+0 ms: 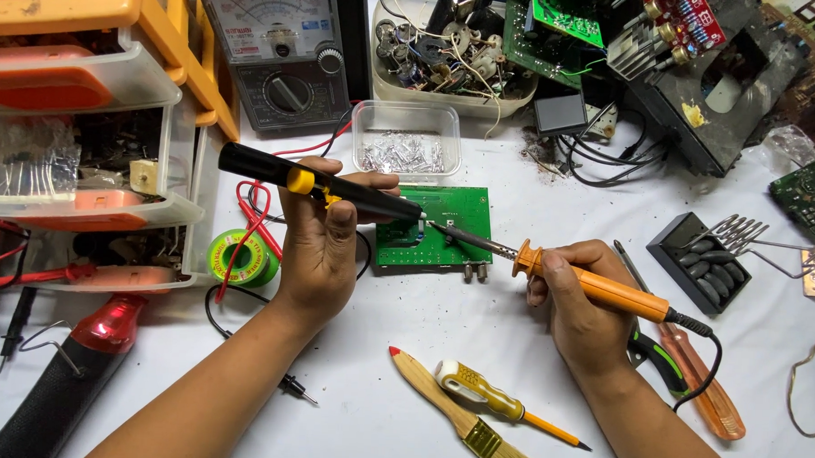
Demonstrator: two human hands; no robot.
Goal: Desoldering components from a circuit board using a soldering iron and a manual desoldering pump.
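- Desoldering on board [444,223], lying flat mid-surface [422,329].
- Left hand [321,240] gripping pump [319,185], nozzle at joint.
- Right hand [581,298] clasping iron [595,285], tip touching board.
- Next: probably melt joint, then trigger pump steadily.

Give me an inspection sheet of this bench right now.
Surface: white table, specks of debris.
Job's things: green circuit board; soldering iron tip on it; black and yellow pump beside the tip.
Clutter: brush, yellow screwdriver, solder reel, clear tub.
Hands: left hand grips pump; right hand grips iron.
Cables: red leads; iron's black cord.
Surroundings: meter, orange drawers.
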